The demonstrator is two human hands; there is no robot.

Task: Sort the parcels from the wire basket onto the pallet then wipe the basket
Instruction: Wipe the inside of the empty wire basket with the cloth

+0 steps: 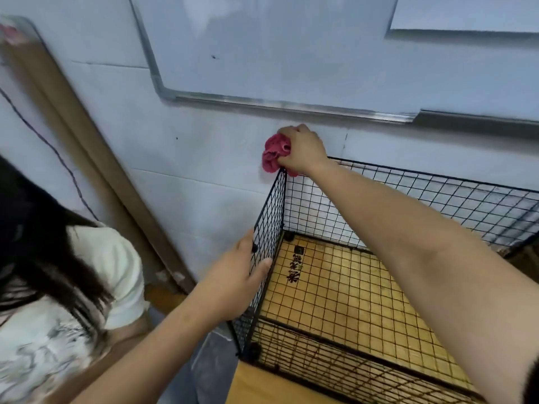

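A black wire basket (437, 196) stands against the wall, open at the top, with nothing inside it; a yellow board shows through its mesh floor. My right hand (303, 150) grips a crumpled pink cloth (272, 154) and holds it against the basket's far left top corner. My left hand (236, 281) grips the top edge of the basket's left side panel, thumb inside the mesh and fingers outside. No parcels or pallet are in view.
A whiteboard frame (262, 102) runs along the wall above the basket. Long cardboard strips (87, 158) lean on the wall at the left. My own shoulder and hair (58, 258) fill the lower left. A light wooden surface (262, 386) lies under the basket's front.
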